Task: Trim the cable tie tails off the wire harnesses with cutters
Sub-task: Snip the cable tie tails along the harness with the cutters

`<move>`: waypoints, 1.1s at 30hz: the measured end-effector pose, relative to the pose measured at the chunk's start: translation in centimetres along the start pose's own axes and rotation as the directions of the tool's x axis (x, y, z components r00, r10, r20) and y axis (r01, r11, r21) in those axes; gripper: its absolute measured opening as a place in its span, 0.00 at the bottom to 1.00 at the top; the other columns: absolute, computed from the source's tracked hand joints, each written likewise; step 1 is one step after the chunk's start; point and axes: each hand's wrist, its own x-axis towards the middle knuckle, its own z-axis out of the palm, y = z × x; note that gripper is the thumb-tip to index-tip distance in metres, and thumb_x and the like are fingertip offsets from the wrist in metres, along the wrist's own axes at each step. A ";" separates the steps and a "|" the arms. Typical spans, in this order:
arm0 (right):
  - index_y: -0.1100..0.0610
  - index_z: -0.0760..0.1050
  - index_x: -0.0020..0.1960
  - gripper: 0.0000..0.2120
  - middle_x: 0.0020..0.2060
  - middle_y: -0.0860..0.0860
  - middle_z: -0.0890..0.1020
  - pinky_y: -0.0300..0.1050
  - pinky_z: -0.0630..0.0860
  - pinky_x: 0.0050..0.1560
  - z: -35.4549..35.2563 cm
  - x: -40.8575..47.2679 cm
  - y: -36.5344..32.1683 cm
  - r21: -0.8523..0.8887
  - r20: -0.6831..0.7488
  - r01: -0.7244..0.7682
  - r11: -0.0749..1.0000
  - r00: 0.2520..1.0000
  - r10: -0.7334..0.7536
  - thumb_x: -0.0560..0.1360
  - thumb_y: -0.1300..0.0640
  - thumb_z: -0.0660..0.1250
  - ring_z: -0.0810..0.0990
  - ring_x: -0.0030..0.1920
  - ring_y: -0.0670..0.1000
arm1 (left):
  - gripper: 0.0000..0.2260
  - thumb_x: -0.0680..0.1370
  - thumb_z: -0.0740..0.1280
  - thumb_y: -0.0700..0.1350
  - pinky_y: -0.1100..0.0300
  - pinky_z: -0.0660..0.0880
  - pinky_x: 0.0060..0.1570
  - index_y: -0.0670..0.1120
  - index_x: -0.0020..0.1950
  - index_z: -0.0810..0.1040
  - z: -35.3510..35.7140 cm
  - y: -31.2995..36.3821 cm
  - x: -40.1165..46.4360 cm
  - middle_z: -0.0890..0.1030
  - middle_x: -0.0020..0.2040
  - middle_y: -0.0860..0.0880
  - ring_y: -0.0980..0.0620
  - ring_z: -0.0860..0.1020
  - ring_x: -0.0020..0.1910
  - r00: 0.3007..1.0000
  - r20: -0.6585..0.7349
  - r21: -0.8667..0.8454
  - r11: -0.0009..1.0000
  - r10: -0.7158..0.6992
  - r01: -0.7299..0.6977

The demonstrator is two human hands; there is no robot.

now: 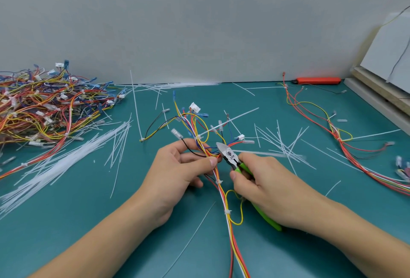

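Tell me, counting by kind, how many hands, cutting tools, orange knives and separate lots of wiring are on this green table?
Hands: 2, the left hand and the right hand
Cutters: 1
Orange utility knife: 1
Lots of wiring: 3, the heaped pile, the held harness, the loose harness
Total: 7

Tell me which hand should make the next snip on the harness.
Right. The right hand already grips the green-handled cutters, their tip at the wire harness that the left hand pinches steady.
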 end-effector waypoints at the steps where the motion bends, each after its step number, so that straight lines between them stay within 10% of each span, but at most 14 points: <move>1: 0.59 0.67 0.43 0.16 0.35 0.55 0.78 0.54 0.70 0.39 -0.1 0.0 -0.1 0.000 0.000 0.000 1.000 1.000 0.000 0.82 0.46 0.61 0.67 0.33 0.53 | 0.16 0.68 0.77 0.43 0.62 0.74 0.30 0.44 0.53 0.79 0.0 0.0 0.0 0.88 0.49 0.42 0.48 0.84 0.39 1.000 0.001 -0.001 1.000 -0.001 0.001; 33: 0.49 0.66 0.38 0.16 0.32 0.45 0.74 0.42 0.66 0.34 0.6 0.1 0.8 -0.007 -0.090 0.047 0.999 0.995 -0.048 0.77 0.41 0.64 0.70 0.35 0.46 | 0.16 0.68 0.77 0.42 0.63 0.74 0.30 0.43 0.53 0.80 0.0 0.1 -0.1 0.88 0.47 0.41 0.48 0.84 0.39 1.000 0.003 0.004 1.000 -0.004 0.004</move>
